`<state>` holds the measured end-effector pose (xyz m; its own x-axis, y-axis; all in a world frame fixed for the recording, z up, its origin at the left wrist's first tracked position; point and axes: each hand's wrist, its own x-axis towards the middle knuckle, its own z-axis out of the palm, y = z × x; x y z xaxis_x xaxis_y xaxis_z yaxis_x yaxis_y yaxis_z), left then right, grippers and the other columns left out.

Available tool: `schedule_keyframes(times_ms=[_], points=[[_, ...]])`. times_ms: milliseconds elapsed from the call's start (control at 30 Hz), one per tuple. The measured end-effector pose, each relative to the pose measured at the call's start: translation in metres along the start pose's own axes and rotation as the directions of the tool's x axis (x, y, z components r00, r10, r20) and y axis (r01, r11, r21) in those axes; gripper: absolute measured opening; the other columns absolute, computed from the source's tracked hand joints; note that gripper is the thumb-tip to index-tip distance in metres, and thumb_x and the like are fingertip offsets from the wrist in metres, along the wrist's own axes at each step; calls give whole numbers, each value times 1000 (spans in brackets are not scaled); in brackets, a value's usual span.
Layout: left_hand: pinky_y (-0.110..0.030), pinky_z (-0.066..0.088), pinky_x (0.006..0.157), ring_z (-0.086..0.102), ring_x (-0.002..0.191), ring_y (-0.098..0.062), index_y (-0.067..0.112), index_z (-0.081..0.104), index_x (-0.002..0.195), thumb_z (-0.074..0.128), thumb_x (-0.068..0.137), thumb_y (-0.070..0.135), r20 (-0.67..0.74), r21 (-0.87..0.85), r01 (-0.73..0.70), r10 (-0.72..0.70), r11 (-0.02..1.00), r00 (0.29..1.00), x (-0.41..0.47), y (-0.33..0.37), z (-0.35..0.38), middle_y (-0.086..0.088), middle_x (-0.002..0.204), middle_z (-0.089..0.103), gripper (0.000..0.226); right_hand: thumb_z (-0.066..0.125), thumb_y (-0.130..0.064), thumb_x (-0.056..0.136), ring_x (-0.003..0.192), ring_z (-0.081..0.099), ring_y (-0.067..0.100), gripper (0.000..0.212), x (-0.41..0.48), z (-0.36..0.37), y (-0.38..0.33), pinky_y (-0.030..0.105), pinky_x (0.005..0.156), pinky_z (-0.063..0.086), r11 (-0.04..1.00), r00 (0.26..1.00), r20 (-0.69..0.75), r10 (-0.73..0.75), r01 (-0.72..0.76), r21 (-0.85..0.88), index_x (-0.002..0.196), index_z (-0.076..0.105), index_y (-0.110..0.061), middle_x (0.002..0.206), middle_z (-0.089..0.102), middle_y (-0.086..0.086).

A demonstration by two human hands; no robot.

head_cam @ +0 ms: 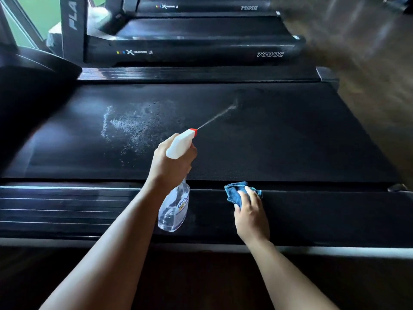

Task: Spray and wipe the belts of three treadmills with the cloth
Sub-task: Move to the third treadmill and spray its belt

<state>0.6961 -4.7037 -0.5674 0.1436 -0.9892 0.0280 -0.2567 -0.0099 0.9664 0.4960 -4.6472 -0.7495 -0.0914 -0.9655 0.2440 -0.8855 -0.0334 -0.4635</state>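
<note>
Stretching across the view, the nearest treadmill's belt (279,148) carries a wet, speckled patch (134,126) left of centre, and a thin jet of spray (216,117) is landing further right. Spraying of this first belt looks partly done, with wiping not yet begun. The second treadmill (201,50) and third treadmill (201,6) stand behind it; their belts show no wetness, so both appear untouched. The clear spray bottle (174,206) hangs above the near side rail (324,211), held by the left hand (169,164), whose fingers (188,163) are closed round its neck and trigger. The right hand (251,215) rests on that rail, its fingers (249,192) gripping the bunched blue cloth (233,193) just short of the belt's edge.
</note>
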Motion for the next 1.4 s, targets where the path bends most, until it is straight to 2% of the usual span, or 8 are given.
schedule_keyframes(times_ms=[200,333,567,767,867,1100,1233,1400], points=[[-28,42,50,47,51,-22,29,69,76,66,78,16,186,72,44,-57,996,981,-3,-15,18,-1,58,53,13,82,-6,73,123,55,37,49,1,1,4,49,102,48,1000,1000,-1,3,-3,8,118,64,-4,131,58,19],[-24,37,47,48,46,-20,14,62,79,66,83,20,317,195,33,-95,980,943,-16,-31,19,-7,53,56,9,84,-5,70,120,57,34,50,1,1,5,45,103,48,1000,1000,-21,3,-2,30,117,65,-3,128,60,17],[-27,41,52,49,46,-22,3,58,76,65,81,9,315,71,-12,-11,997,949,-21,-28,14,-10,53,52,11,83,-4,70,118,59,36,48,1,-3,5,43,103,47,999,1000,-25,16,-15,34,114,65,-3,125,60,17],[-33,46,54,51,53,-25,2,64,94,69,80,20,357,-90,-134,158,987,921,-7,5,32,-31,89,57,23,79,-2,75,121,57,34,46,-1,-9,10,40,104,44,997,998,-29,53,-52,57,119,63,-1,130,57,18],[-32,47,52,51,54,-24,1,63,93,68,81,15,358,-116,-157,189,981,914,0,20,50,-28,85,58,20,80,-1,73,119,58,35,48,-1,-11,12,40,104,44,997,998,-38,45,-43,58,118,64,-1,129,58,19],[-26,41,48,50,48,-23,2,60,83,63,78,10,387,-61,-131,144,990,911,-9,21,70,-9,65,52,10,81,0,71,118,59,36,49,-1,-12,14,43,103,46,997,999,-22,37,-36,63,117,64,-1,128,59,19],[-40,44,50,52,49,-24,4,59,86,65,79,15,449,-18,-98,96,995,888,-24,2,62,-24,71,54,15,78,-1,75,123,55,37,47,0,-11,15,45,105,44,996,999,6,53,-54,76,120,63,-1,133,56,20],[-35,44,53,53,49,-24,4,58,82,63,79,12,464,23,-94,73,995,883,-38,-7,43,-28,73,56,10,84,3,66,116,60,40,50,0,-10,14,48,100,47,993,997,-2,80,-80,86,113,66,-1,127,59,22]])
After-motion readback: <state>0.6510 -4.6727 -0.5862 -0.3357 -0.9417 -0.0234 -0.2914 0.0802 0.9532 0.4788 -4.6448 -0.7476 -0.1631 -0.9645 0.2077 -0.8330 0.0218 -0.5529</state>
